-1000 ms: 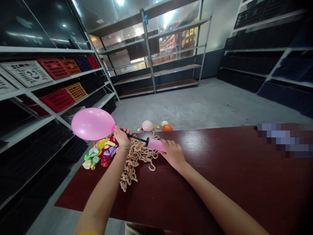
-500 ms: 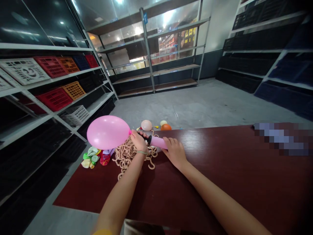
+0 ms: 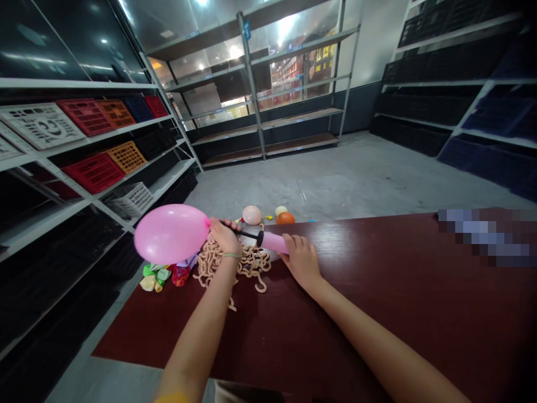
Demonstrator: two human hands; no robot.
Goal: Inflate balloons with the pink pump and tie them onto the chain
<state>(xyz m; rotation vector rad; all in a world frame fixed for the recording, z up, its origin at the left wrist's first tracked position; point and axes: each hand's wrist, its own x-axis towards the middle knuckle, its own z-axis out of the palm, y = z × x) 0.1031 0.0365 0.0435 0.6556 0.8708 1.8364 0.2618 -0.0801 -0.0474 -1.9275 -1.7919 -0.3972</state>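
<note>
A large inflated pink balloon (image 3: 172, 234) extends to the left of my left hand (image 3: 226, 236). That hand is closed around the balloon's neck and the black handle end of a balloon pump (image 3: 274, 242); its grip hides how they join. My right hand (image 3: 302, 258) is wrapped around the pump's pink barrel. Between my hands a length of thin black rod shows. Beneath my left hand lies a pile of beige curved hook-like pieces (image 3: 254, 260). Uninflated balloons, green and pale yellow (image 3: 155, 277) and red (image 3: 180, 275), lie beside the pile.
The dark red table (image 3: 377, 291) spans the foreground. Beyond its far edge sit a pale pink balloon (image 3: 252, 215) and an orange balloon (image 3: 286, 218). At left, shelves hold crates, including a red crate (image 3: 94, 172). A metal rack (image 3: 300, 118) stands at the back. A blurred patch covers the table's right end.
My left hand has moved left with the balloon and pump handle, exposing more black rod. The right hand stays nearly in place on the barrel. The balloon sits slightly lower.
</note>
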